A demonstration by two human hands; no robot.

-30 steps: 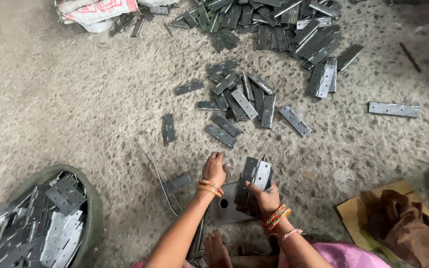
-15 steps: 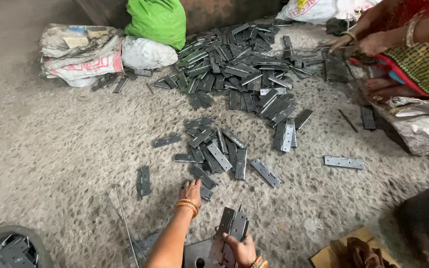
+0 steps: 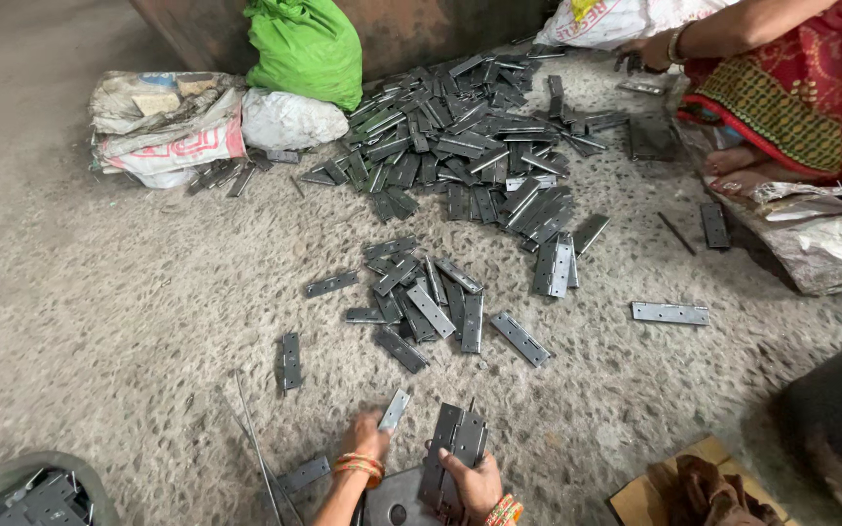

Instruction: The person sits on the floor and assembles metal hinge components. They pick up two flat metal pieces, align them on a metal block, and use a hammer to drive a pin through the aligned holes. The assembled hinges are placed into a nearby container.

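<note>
While left hand (image 3: 367,435) pinches an upright hinge (image 3: 395,409), right hand (image 3: 475,482) grips a hinge stack (image 3: 452,453).

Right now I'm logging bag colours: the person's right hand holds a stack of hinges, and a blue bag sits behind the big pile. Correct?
Not quite: the bag is green, as the head view shows. The right hand does hold a stack of hinges, and the bag sits behind the big pile.

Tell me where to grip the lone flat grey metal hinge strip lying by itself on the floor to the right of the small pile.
Grip the lone flat grey metal hinge strip across its narrow width near the middle, pinching the two long edges from above. It lies flat on the rough concrete floor, long axis roughly left to right, with nothing touching it. Being thin, it probably needs a fingertip to tip one long edge up first.
</note>
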